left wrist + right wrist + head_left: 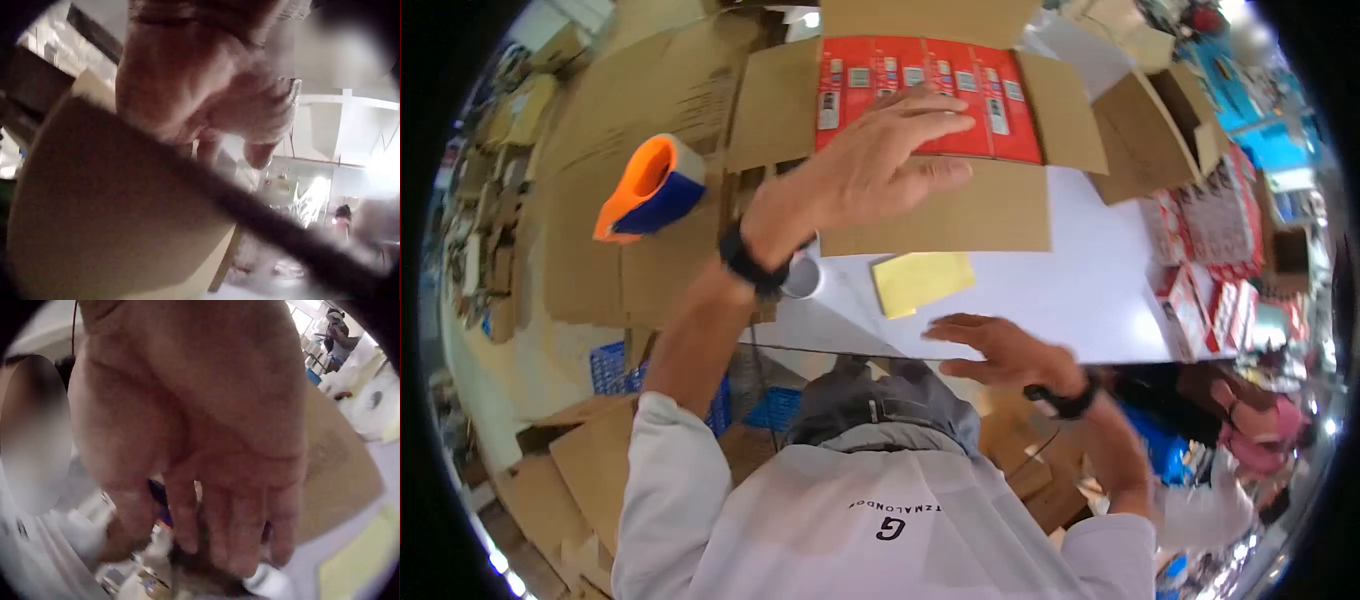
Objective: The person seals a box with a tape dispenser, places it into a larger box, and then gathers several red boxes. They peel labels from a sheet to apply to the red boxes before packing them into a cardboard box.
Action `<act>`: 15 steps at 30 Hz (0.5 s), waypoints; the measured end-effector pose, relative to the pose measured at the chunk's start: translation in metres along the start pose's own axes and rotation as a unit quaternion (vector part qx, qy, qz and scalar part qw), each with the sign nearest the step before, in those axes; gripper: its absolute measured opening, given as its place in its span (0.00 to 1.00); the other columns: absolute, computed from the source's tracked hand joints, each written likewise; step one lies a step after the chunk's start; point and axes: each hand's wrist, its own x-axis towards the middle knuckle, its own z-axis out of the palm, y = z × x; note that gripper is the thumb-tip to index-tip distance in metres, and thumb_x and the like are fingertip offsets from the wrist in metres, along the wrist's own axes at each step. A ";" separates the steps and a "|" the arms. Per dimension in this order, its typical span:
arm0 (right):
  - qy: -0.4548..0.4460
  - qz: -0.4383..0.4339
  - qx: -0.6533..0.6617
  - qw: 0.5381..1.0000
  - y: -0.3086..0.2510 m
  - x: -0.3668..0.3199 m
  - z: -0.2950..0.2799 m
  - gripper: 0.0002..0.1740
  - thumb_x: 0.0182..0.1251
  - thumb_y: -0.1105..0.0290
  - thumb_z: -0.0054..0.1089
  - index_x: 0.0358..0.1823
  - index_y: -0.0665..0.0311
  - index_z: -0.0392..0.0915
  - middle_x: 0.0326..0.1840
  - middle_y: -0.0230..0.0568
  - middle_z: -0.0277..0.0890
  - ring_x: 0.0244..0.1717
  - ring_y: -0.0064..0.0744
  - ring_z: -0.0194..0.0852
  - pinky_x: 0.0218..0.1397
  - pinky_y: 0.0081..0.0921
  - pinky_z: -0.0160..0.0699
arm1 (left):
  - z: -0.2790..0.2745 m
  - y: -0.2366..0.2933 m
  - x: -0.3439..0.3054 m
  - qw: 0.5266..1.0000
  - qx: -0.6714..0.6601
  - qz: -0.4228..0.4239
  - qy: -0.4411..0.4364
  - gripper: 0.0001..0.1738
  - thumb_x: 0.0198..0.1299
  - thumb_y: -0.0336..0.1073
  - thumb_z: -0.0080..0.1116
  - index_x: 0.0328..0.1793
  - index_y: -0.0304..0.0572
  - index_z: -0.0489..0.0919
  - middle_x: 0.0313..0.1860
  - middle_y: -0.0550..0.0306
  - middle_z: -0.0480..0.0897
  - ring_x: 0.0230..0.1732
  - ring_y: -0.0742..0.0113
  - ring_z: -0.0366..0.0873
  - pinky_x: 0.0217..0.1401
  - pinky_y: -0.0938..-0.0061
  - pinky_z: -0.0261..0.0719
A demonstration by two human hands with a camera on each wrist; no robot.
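Note:
An opened cardboard carton lies on the white table, its flaps folded outward. Inside it several red boxes with white labels stand side by side. Over the carton's near side my left hand is stretched out with fingers extended, overlapping the red boxes in the head view; it holds nothing. In the left wrist view, a tan cardboard flap fills the space below that hand. At the table's front edge, close to my body, my right hand hovers with straight fingers. Its bare palm shows in the right wrist view.
A yellow paper piece and a round white thing lie near the table's front. To the left, an orange and blue tape dispenser rests on flat cardboard. An open carton and red-and-white packages are at the right.

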 end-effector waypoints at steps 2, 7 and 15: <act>0.082 0.147 -0.132 0.977 0.088 0.007 0.066 0.34 0.74 0.50 0.62 0.77 0.54 0.68 0.82 0.57 0.57 0.80 0.61 0.57 0.78 0.53 0.64 | -0.024 0.054 -0.025 0.996 -0.024 0.017 0.089 0.16 0.62 0.36 0.69 0.53 0.35 0.83 0.53 0.45 0.84 0.56 0.49 0.81 0.59 0.58 0.79; 0.151 0.164 -0.268 0.937 0.172 0.043 0.137 0.40 0.67 0.47 0.65 0.79 0.51 0.66 0.89 0.52 0.42 0.88 0.63 0.30 0.76 0.83 0.38 | 0.059 0.082 -0.173 0.965 0.027 -0.263 0.006 0.15 0.57 0.29 0.67 0.51 0.37 0.84 0.56 0.44 0.83 0.39 0.52 0.86 0.43 0.67 0.86; 0.126 0.175 -0.241 0.946 0.133 0.081 0.165 0.43 0.65 0.50 0.68 0.80 0.52 0.63 0.86 0.60 0.46 0.86 0.68 0.37 0.75 0.83 0.39 | 0.170 -0.048 -0.283 0.853 0.234 -0.466 0.028 0.17 0.66 0.30 0.56 0.60 0.38 0.77 0.58 0.42 0.81 0.53 0.38 0.83 0.53 0.51 0.85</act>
